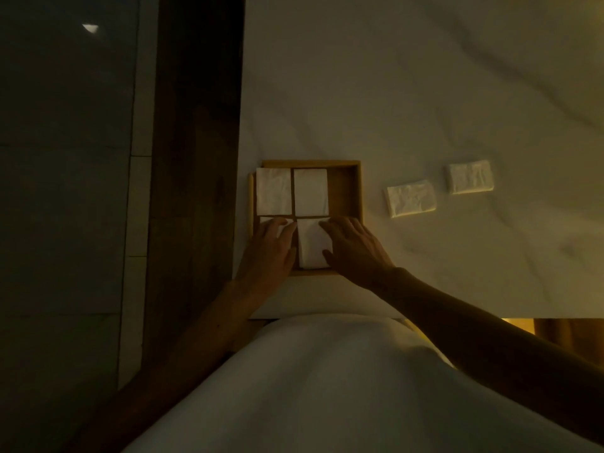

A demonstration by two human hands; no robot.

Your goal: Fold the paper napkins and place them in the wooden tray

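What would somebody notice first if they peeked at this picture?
Probably the bright white folded napkins packed side by side in the wooden tray at the table's left edge, glowing in the dim room. Both hands rest in the tray's near half: the left hand over one napkin, the right hand beside another. Two more folded napkins lie on the pale table to the tray's right.

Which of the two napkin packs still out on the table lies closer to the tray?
The nearer white plastic-wrapped napkin pack, just right of the wooden tray; the other pack lies farther right and back.
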